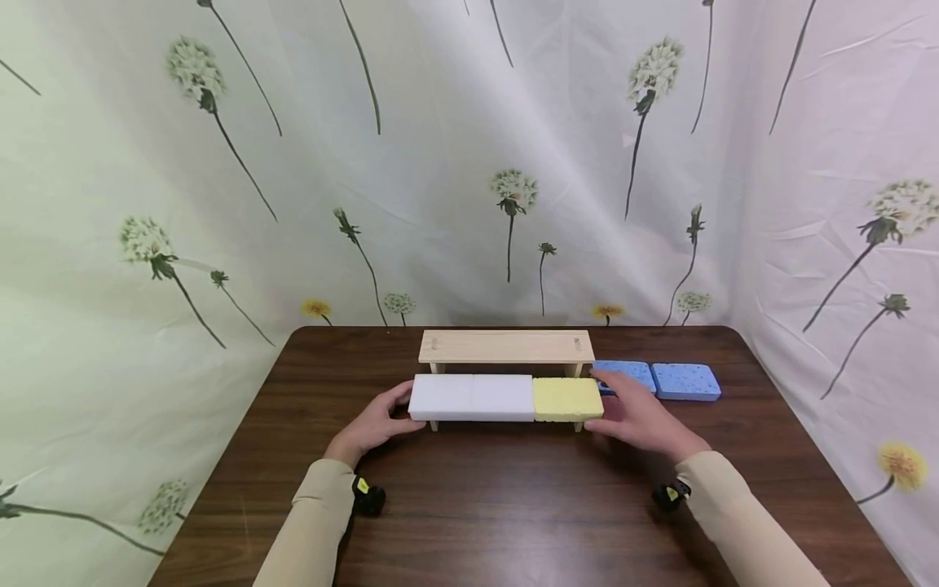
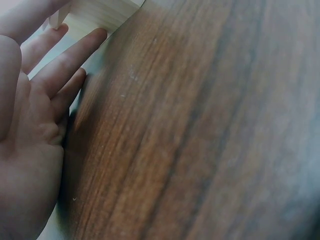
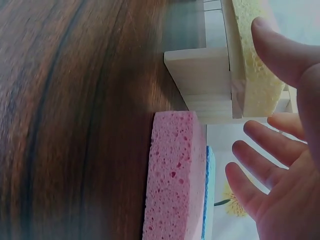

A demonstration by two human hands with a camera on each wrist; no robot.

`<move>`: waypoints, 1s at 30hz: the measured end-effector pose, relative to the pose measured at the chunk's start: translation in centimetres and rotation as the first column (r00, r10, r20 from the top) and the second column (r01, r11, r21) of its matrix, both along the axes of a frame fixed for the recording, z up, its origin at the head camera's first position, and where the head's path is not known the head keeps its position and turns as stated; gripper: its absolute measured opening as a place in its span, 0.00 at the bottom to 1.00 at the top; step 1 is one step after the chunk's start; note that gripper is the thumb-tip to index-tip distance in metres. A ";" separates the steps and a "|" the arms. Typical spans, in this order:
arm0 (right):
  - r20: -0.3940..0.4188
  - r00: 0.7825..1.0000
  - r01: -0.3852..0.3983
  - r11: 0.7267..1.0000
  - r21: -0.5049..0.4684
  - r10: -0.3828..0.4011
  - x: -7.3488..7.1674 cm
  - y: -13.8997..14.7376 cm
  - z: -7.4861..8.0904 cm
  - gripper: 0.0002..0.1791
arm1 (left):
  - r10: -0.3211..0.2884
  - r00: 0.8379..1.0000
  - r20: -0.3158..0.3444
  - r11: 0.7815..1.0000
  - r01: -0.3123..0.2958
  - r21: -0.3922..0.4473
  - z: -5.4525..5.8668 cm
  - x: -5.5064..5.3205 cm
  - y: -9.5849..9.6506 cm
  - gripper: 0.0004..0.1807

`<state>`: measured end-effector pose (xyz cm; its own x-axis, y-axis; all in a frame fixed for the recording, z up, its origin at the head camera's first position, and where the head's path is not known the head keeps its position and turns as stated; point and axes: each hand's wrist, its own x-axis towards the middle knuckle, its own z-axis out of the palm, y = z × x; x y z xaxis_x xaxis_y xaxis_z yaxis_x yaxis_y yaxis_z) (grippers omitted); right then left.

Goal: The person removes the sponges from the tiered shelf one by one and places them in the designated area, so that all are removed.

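Observation:
Two white sponges (image 1: 471, 398) and a yellow sponge (image 1: 567, 399) lie end to end in a row on a low wooden stand (image 3: 200, 75). At the row's left end, my left hand (image 1: 376, 422) reaches round the end white sponge, its fingers loosely extended in the left wrist view. My right hand (image 1: 641, 412) is at the row's right end, thumb against the front of the yellow sponge and fingers spread by its far corner. A pink sponge (image 3: 172, 175) lies on the table below the right hand; I cannot make it out in the head view.
A second wooden stand or step (image 1: 506, 346) rises behind the row. Two blue sponges (image 1: 685, 381) lie to the right, one partly behind my right hand. Dark wood table (image 1: 499, 505) surrounds everything, with a dandelion-print curtain (image 1: 455, 163) behind it.

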<state>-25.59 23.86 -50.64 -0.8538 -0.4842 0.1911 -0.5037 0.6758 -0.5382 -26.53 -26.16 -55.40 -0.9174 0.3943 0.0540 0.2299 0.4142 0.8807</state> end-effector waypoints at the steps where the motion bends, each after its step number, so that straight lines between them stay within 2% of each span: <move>1: 0.001 1.000 -0.001 1.000 -0.002 0.001 0.0 -0.1 0.0 0.53 | 0.000 1.000 0.001 1.000 0.000 0.000 0.0 0.0 0.0 0.44; 11: 0.037 0.999 0.019 0.999 -0.027 -0.018 0.0 -0.3 0.1 0.47 | -0.001 1.000 0.012 1.000 0.001 0.004 0.1 0.0 0.1 0.44; 17: 0.037 0.999 0.020 0.999 -0.032 -0.019 0.0 -0.4 0.2 0.45 | -0.004 1.000 -0.002 1.000 0.004 0.001 0.3 -0.1 0.1 0.43; 30: 0.023 1.000 0.021 0.998 -0.056 -0.019 0.2 -0.3 -0.1 0.41 | 0.005 1.000 0.013 1.000 -0.005 -0.001 0.5 0.3 0.2 0.44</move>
<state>-25.43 23.57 -50.77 -0.8676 -0.4563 0.1976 -0.4776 0.6541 -0.5865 -26.22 -26.00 -54.93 -0.9201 0.3895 0.0420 0.2164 0.4159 0.8833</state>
